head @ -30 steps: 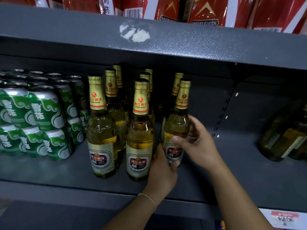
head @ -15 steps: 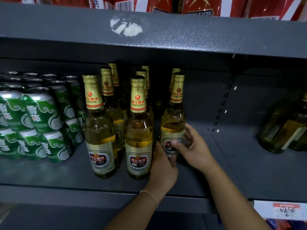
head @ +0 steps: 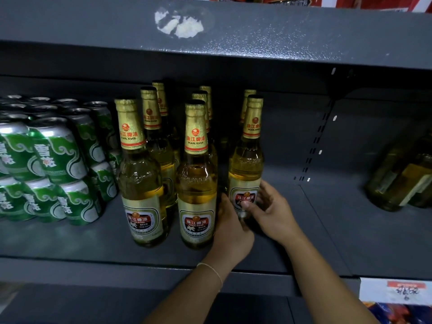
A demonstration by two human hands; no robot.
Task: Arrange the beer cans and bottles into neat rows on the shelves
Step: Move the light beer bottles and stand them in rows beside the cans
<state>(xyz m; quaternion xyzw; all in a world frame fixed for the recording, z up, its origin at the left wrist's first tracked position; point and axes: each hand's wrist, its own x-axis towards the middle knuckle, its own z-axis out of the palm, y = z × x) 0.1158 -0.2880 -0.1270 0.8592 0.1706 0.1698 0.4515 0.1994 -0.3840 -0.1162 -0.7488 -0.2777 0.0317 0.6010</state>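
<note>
Both my hands on one beer bottle (head: 246, 169), upright on the shelf (head: 327, 220). Right hand (head: 272, 212) curled round its label, thumb in front. Left hand (head: 230, 226) wraps its base. Other bottles (head: 197, 174) stand left of my left hand; green cans (head: 58, 160) farther left.

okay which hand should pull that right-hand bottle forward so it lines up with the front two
Probably the right hand: its thumb and fingers wrap the right bottle's label, with bare shelf beside it. The left hand is wedged beside the middle bottle.
</note>
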